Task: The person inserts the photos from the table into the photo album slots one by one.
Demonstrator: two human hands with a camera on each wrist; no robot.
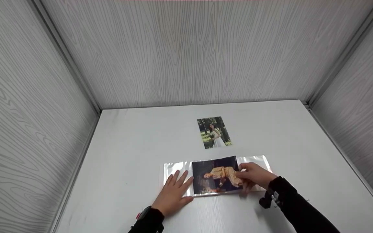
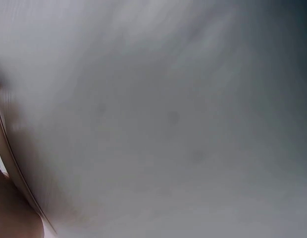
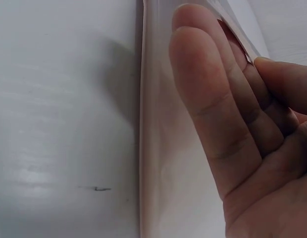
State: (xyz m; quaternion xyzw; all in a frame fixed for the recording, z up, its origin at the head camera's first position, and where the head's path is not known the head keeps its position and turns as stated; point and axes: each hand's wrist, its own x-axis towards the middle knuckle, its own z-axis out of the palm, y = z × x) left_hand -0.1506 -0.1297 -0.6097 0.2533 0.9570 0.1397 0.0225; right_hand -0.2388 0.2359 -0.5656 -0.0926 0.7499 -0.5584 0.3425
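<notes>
A dark photo (image 1: 206, 176) of a figure in yellowish clothes lies sideways over the middle of a clear plastic sleeve (image 1: 254, 159). My left hand (image 1: 173, 195) rests with spread fingers on the sleeve's left part, fingertips near the photo's left edge. At the photo's right edge, my right hand (image 1: 254, 174) pinches it between thumb and forefinger. The right wrist view shows the thumb (image 3: 282, 82) against a thin edge, the other fingers (image 3: 208, 94) extended above the sleeve. Only part of the left hand (image 2: 15, 208) shows in the blurred left wrist view. Whether the photo is inside the sleeve I cannot tell.
Beyond the sleeve, a second photo (image 1: 214, 132) of a person in a white dress among trees lies on the white table (image 1: 134, 139). Grey wood-grain panels (image 1: 186, 55) enclose the table at the back and both sides.
</notes>
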